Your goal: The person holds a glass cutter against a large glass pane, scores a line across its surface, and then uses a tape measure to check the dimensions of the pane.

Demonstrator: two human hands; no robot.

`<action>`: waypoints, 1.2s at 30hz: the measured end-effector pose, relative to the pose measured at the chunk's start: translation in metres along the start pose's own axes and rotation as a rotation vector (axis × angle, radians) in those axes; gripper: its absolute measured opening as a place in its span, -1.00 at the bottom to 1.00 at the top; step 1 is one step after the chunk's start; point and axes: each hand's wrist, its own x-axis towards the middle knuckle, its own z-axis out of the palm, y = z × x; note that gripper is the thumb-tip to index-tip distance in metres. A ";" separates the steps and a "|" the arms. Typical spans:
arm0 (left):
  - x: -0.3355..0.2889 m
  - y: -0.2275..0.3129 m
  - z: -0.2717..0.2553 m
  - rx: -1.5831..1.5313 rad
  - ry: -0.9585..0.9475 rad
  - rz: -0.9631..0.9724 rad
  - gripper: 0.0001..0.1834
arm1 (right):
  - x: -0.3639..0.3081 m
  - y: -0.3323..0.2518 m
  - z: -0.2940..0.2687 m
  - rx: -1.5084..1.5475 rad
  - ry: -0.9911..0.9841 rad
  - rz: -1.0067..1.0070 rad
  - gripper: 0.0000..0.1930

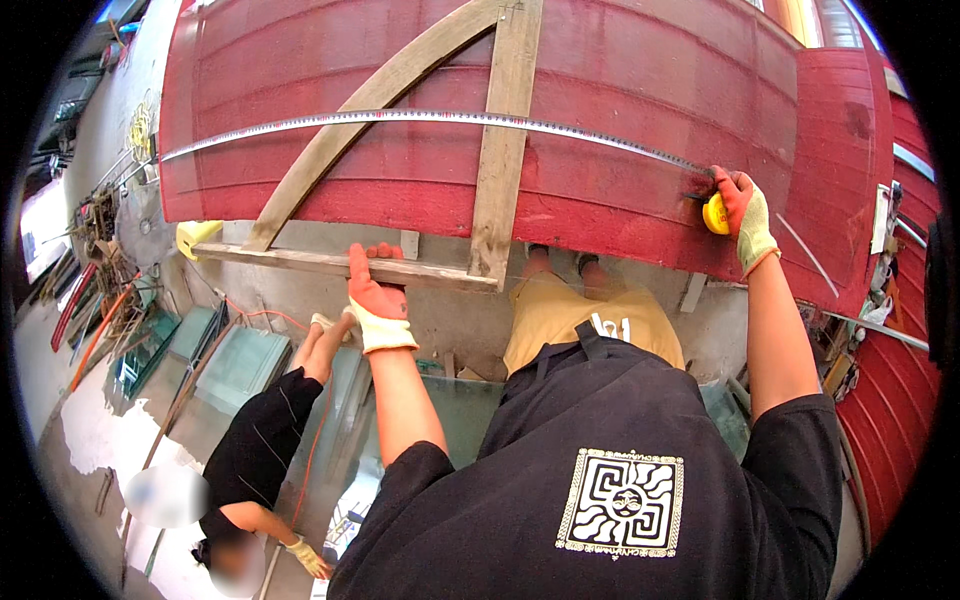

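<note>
My right hand (742, 215), in a red-coated cream glove, is closed round a yellow tape measure (715, 214). Its silver blade (420, 115) runs left across the red table (640, 200) to the far left edge. The blade passes over a large wooden set square (492, 170) with a slanting brace. Its lower bar (440, 273) lies along the table's near edge, sticking out past it. My left hand (380, 300), gloved alike, grips that bar, with the fingers over its top. The palm side is hidden.
Another person (262, 440) in dark clothes and gloves is at the lower left. Glass sheets (240, 365) stand below the table, with an orange cord (318, 440) beside them. A thin pale strip (808, 255) lies on the table's right part. Clutter lines the left wall.
</note>
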 end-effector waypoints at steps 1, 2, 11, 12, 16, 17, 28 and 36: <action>-0.001 0.000 0.001 -0.002 0.005 -0.001 -0.74 | -0.001 -0.001 0.000 -0.005 0.004 -0.021 -0.60; -0.001 0.000 0.001 -0.006 0.011 0.003 -0.75 | -0.002 -0.002 0.000 0.021 0.001 0.008 -0.60; 0.000 -0.001 -0.002 -0.029 -0.030 0.015 -0.75 | -0.001 -0.003 0.000 0.037 -0.012 0.030 -0.60; 0.001 -0.001 -0.002 -0.035 -0.020 0.003 -0.75 | -0.002 -0.004 0.000 0.048 -0.016 0.037 -0.61; 0.002 -0.003 -0.002 -0.059 -0.008 -0.003 -0.74 | -0.002 -0.003 0.001 0.065 -0.011 0.014 -0.62; 0.003 -0.004 -0.002 -0.062 0.005 0.006 -0.73 | -0.002 -0.002 0.001 0.085 -0.013 0.023 -0.62; 0.002 -0.007 0.001 -0.027 0.038 0.030 -0.61 | 0.004 0.008 0.000 0.164 -0.040 0.049 -0.61; -0.002 -0.007 0.007 -0.008 0.047 0.048 -0.60 | 0.004 0.006 -0.001 0.147 -0.040 0.038 -0.64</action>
